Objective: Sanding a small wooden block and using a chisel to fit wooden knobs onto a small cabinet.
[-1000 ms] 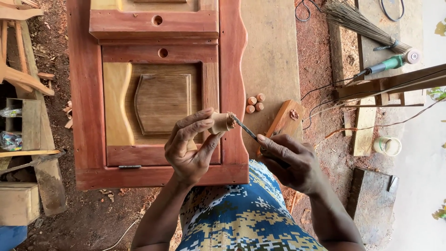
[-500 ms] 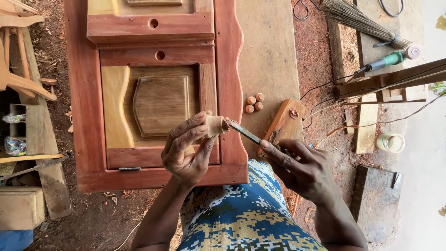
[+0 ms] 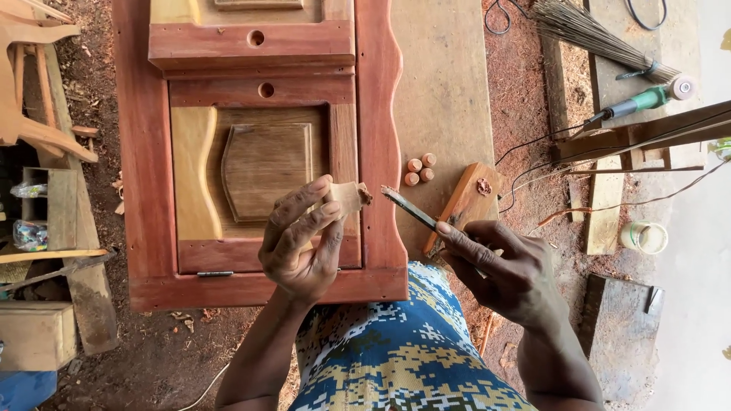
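At nine o'clock from our left hand [image 3: 301,243] stand a pale wooden chair frame [image 3: 34,84] and a small box [image 3: 34,335] on the dirt floor. Our left hand grips a small wooden peg [image 3: 350,196] by its pale shank, fingers curled shut around it, above the reddish door panel [image 3: 259,152]. We judge the peg light, stiff and easily dropped, best pinched near its middle. At three o'clock from it, just apart, points a thin metal blade [image 3: 407,209], clenched in our right hand [image 3: 502,266]. Beyond, at one o'clock, three round plugs [image 3: 419,169] lie on the surface [image 3: 442,91], beside a wood block [image 3: 464,202]; cables, a broom [image 3: 594,34] and a green tool [image 3: 640,100] crowd the far right.
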